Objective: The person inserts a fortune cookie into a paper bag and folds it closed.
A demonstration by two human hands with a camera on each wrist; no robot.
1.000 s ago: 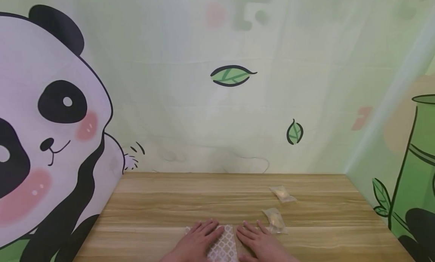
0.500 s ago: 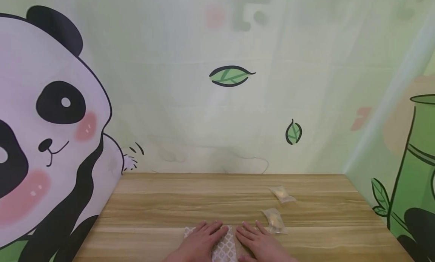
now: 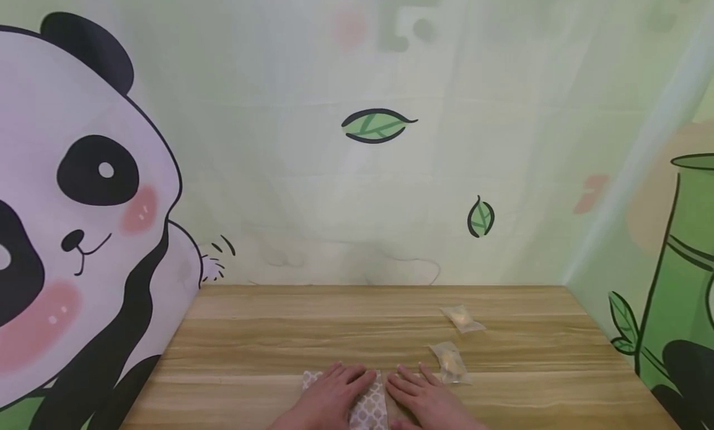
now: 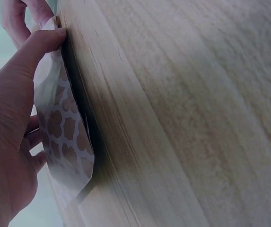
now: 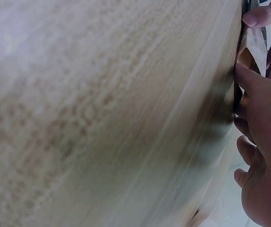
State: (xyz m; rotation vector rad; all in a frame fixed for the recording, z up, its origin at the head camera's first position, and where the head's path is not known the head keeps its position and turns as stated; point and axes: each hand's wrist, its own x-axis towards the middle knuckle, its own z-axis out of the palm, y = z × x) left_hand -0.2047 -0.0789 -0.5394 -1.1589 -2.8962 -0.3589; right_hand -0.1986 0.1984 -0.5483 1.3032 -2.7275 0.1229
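Observation:
A flat paper piece (image 3: 369, 411) with a white lattice pattern lies at the table's front edge in the head view. My left hand (image 3: 329, 399) rests over its left part, fingers stretched forward. Along its right edge my right hand (image 3: 428, 398) lies with extended fingers. From the left wrist, the patterned paper (image 4: 68, 135) shows beneath the palm, its near edge slightly raised off the wood. A brown fold of paper (image 5: 245, 57) appears by the right thumb in the right wrist view. What lies under both palms is hidden.
Two small clear sachets with pale yellowish contents lie right of centre: a nearer sachet (image 3: 450, 362), close to the right fingertips, and a farther sachet (image 3: 462, 318). The wooden table (image 3: 251, 337) ends at a printed panda backdrop (image 3: 290, 188).
My left hand has shifted slightly right across the patterned paper. The right hand stays nearly in place, and the sachets have not moved on the table.

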